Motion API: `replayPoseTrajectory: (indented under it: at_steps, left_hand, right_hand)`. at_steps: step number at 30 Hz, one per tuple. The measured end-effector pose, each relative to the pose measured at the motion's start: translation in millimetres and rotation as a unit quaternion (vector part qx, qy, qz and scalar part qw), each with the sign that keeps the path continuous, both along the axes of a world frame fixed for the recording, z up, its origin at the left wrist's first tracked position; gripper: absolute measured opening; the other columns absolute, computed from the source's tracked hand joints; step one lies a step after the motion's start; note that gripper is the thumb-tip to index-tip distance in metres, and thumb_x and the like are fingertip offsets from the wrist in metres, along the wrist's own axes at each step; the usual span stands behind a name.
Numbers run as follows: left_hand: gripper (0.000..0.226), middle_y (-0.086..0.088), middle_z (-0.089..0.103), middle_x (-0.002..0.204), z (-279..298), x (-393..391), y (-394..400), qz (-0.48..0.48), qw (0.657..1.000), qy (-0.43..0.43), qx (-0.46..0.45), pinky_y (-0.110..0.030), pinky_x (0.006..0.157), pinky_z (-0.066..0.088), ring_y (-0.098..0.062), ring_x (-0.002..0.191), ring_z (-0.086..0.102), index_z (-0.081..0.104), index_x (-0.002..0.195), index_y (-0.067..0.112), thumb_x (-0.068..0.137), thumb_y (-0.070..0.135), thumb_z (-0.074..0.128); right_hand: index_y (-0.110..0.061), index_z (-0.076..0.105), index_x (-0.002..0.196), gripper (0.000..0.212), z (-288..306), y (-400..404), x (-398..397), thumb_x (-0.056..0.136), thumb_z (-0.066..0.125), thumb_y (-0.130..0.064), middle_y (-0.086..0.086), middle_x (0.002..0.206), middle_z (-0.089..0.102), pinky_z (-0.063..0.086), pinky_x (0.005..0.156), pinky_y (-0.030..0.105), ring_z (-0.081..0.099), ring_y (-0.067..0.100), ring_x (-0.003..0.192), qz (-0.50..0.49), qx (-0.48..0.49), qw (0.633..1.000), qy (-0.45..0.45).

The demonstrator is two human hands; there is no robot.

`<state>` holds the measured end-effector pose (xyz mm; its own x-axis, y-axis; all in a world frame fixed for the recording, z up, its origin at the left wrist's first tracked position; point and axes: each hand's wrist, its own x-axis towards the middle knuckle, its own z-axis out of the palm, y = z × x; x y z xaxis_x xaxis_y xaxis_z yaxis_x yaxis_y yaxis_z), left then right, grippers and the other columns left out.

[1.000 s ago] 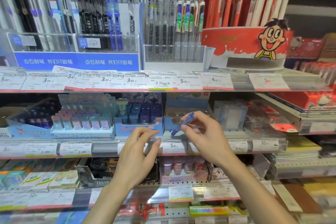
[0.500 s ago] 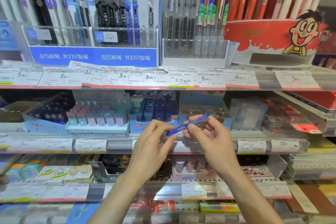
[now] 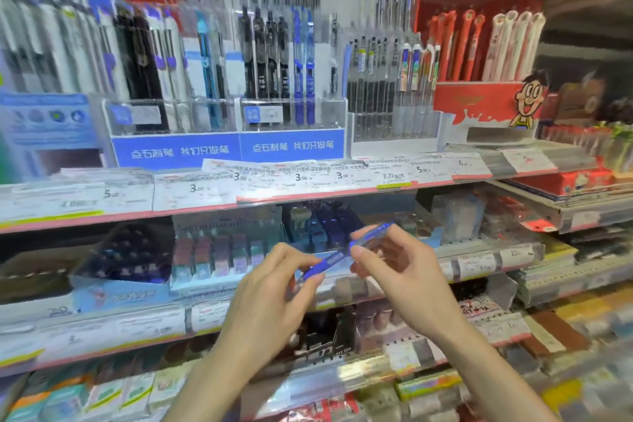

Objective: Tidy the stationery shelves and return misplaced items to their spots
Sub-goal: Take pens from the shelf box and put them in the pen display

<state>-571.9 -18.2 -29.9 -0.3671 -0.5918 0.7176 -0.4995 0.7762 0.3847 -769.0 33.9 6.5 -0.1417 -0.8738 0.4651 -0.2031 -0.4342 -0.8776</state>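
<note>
Blue pen (image 3: 342, 255) now pinched at both ends: left hand (image 3: 274, 298) has joined right hand (image 3: 404, 271). View has lifted toward pen racks (image 3: 274, 79); reshelving likely next.

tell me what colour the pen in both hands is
Translucent blue pen, seen in the head view.

Bright, even store lighting, no hard shadows; heavy motion blur across the whole frame, worst at left and right edges; wide-angle bowing of the shelf rails (image 3: 191, 212); price tags (image 3: 394, 176) barely legible; soft glare on the clear pen holders (image 3: 219, 116)
</note>
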Motion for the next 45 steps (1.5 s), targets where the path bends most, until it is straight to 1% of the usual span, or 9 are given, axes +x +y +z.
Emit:
replayPoseTrajectory:
  at_steps: [5,13,18,23,26,29,33,40,45]
  left_hand:
    - [0.011,0.019,0.053,0.093,35.5,14.9,11.8,0.017,0.998,0.005,-0.054,-0.033,0.060,0.049,-0.008,0.066,0.053,0.063,0.100,0.036,0.093,0.042,0.059]
    - [0.009,0.017,0.049,0.081,106.5,3.6,21.5,0.051,0.988,-0.006,-0.143,-0.035,0.058,0.047,-0.006,0.061,0.049,0.064,0.095,0.030,0.090,0.037,0.062]
    - [0.009,0.017,0.055,0.083,148.5,-6.9,-2.5,0.087,0.984,0.013,-0.157,-0.037,0.064,0.051,-0.006,0.061,0.054,0.063,0.092,0.030,0.087,0.037,0.064]
    - [0.009,0.015,0.059,0.086,170.1,-7.7,-28.3,0.121,0.979,-0.006,-0.162,-0.038,0.070,0.052,-0.007,0.063,0.055,0.064,0.093,0.026,0.089,0.033,0.068]
    - [0.012,0.015,0.060,0.088,174.3,-9.2,-36.6,0.130,0.978,-0.025,-0.161,-0.039,0.070,0.052,-0.009,0.065,0.057,0.063,0.095,0.026,0.090,0.036,0.067]
    - [0.015,0.015,0.059,0.089,177.2,-10.8,-41.2,0.140,0.977,-0.034,-0.159,-0.038,0.070,0.053,-0.009,0.068,0.058,0.063,0.099,0.026,0.091,0.038,0.065]
    - [0.020,0.009,0.060,0.095,179.4,-6.5,-45.6,0.151,0.969,-0.032,-0.195,-0.038,0.071,0.053,-0.013,0.084,0.059,0.066,0.106,0.022,0.093,0.037,0.063]
    - [0.035,0.000,0.058,0.115,170.5,9.3,-61.0,0.220,0.942,-0.094,-0.235,-0.038,0.094,0.045,-0.019,0.111,0.051,0.064,0.125,0.017,0.091,0.026,0.064]
    - [0.038,0.001,0.058,0.117,166.8,11.5,-63.5,0.226,0.941,-0.107,-0.226,-0.038,0.095,0.042,-0.019,0.113,0.050,0.063,0.127,0.017,0.090,0.024,0.064]
  right_hand:
    - [-0.018,0.071,0.093,0.009,39.2,4.5,10.4,0.092,0.068,-0.009,0.006,0.089,0.074,0.059,0.079,0.041,0.067,0.035,0.083,0.027,-0.048,0.998,0.035]
    - [-0.008,0.067,0.105,0.014,110.7,-7.3,7.8,0.091,0.068,-0.004,0.017,0.085,0.072,0.057,0.066,0.025,0.068,0.022,0.071,0.042,-0.123,0.991,0.017]
    - [-0.006,0.061,0.107,0.020,155.8,-30.6,5.1,0.090,0.071,-0.010,0.009,0.073,0.065,0.062,0.079,0.046,0.071,0.021,0.071,0.016,-0.144,0.989,0.000]
    - [-0.006,0.068,0.103,0.014,179.3,-49.9,10.8,0.092,0.069,-0.015,0.018,0.093,0.073,0.063,0.075,0.037,0.073,0.019,0.071,-0.015,-0.143,0.990,0.002]
    - [-0.010,0.066,0.110,0.020,183.4,-59.2,14.4,0.092,0.069,-0.019,0.008,0.088,0.071,0.062,0.079,0.044,0.074,0.022,0.074,-0.046,-0.144,0.988,0.026]
    - [-0.019,0.061,0.117,0.029,186.6,-66.0,17.6,0.090,0.069,-0.023,-0.001,0.086,0.065,0.060,0.081,0.048,0.074,0.023,0.078,-0.070,-0.152,0.985,0.042]
    - [-0.025,0.061,0.107,0.019,198.0,-68.4,13.7,0.089,0.067,-0.023,0.002,0.087,0.066,0.059,0.079,0.050,0.072,0.030,0.083,-0.097,-0.172,0.979,0.049]
    - [-0.017,0.059,0.127,0.034,227.8,-67.8,2.5,0.095,0.062,-0.026,0.000,0.093,0.069,0.058,0.085,0.043,0.070,0.021,0.087,-0.162,-0.212,0.959,0.101]
    - [-0.017,0.058,0.133,0.038,235.9,-78.1,12.1,0.096,0.061,-0.028,-0.008,0.090,0.067,0.057,0.087,0.043,0.068,0.017,0.086,-0.170,-0.217,0.949,0.151]
